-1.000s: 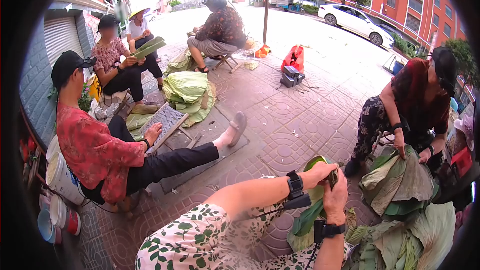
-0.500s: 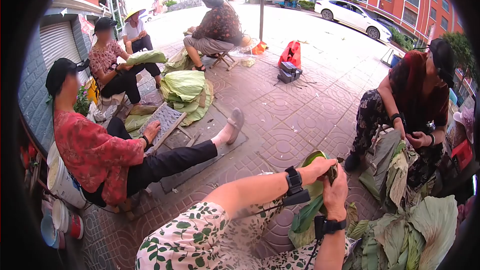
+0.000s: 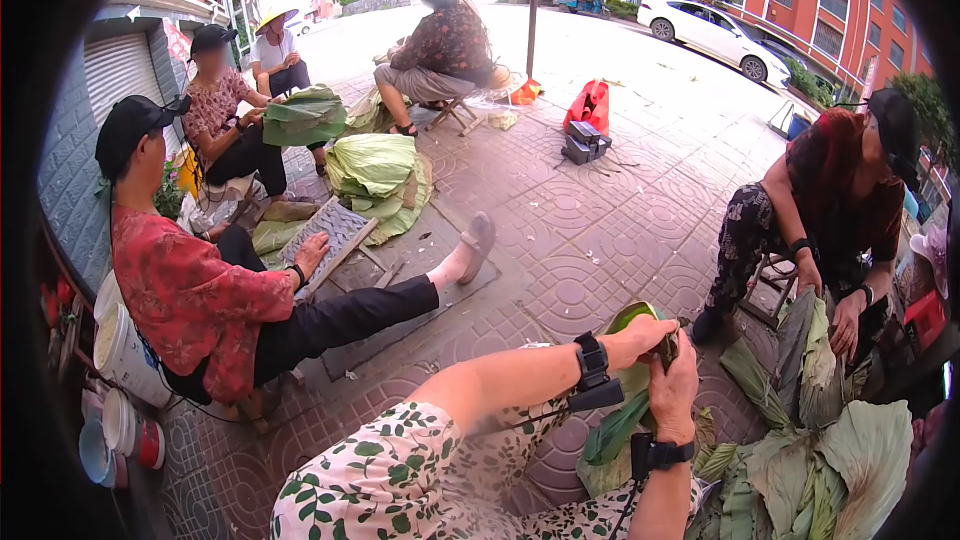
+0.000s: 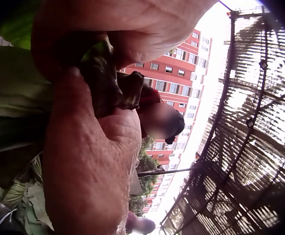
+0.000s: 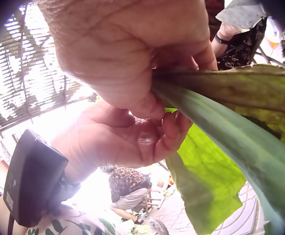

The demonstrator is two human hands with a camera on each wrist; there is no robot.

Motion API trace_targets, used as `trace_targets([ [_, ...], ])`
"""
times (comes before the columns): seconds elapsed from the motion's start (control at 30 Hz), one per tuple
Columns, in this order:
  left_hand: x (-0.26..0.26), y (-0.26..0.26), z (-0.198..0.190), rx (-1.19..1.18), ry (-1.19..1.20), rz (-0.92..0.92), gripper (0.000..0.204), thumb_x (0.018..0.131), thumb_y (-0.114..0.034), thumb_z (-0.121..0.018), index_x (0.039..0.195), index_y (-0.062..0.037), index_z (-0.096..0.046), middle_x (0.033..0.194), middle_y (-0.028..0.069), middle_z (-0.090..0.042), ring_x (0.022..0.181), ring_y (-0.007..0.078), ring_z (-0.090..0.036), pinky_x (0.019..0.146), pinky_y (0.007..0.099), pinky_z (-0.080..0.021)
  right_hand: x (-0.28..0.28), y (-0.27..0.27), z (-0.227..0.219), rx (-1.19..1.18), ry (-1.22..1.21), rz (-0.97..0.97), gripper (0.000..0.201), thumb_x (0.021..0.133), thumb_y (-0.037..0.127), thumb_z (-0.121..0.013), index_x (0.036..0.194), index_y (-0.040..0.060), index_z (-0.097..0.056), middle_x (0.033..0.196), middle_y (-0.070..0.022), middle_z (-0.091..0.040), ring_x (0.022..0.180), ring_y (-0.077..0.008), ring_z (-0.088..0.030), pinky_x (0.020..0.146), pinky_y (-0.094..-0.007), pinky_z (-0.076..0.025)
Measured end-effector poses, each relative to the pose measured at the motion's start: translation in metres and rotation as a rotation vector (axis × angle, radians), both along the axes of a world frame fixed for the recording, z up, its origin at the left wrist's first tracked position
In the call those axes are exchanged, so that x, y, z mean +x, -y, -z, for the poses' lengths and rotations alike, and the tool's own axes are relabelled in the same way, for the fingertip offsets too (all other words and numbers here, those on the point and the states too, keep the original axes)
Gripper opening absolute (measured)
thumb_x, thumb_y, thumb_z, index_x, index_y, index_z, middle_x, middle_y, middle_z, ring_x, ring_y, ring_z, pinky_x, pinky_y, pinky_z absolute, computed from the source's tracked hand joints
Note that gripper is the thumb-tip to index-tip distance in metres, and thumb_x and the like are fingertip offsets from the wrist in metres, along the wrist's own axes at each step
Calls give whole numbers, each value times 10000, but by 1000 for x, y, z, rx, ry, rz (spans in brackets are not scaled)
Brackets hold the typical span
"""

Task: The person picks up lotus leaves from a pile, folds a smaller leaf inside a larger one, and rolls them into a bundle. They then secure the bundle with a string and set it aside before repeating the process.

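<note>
Both hands meet over a bunch of large broad green leaves [image 3: 622, 430]. The left hand [image 3: 640, 340] pinches the gathered end of the leaves. My right hand [image 3: 673, 390] grips the same end from the other side, thumb close to the left fingers. In the left wrist view, a dark, crumpled brown stem end [image 4: 103, 83] sticks out between the hands. A long folded green leaf [image 5: 230, 132] fans out from the right fingers in the right wrist view, with a brighter, backlit leaf [image 5: 208, 171] below it. Part of the bunch is hidden behind the fingers.
A heap of pale, dry leaves [image 3: 800, 485] lies by my right knee. Another person [image 3: 840, 200] at the right handles leaves. A seated person in red [image 3: 200, 290] stretches a leg across the left. Buckets [image 3: 135, 360] stand behind that person.
Both my hands stay nearly in place on the leaf bunch. The person at the right lowers and parts their leaves. At the back left, a person's leaf has turned broad side outward.
</note>
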State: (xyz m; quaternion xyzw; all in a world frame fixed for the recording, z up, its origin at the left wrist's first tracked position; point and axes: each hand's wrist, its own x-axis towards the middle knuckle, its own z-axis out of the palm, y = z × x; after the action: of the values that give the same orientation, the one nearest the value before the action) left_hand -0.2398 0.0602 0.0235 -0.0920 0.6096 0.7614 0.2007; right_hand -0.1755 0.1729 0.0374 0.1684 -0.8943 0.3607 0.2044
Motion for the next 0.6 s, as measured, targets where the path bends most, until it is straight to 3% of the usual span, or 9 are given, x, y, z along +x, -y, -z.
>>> trace_targets([
  [0.6,4,-2,-8,17,-9,12,250,877,-318,-522,878,-83,-608,775,13,-591,666,114,-541,559,289,-442,0,-4,-1,-7,10,0,532,787,98,-604,1272,13,-403,1071,-192,-528,991,-367,-526,828,-418,-432],
])
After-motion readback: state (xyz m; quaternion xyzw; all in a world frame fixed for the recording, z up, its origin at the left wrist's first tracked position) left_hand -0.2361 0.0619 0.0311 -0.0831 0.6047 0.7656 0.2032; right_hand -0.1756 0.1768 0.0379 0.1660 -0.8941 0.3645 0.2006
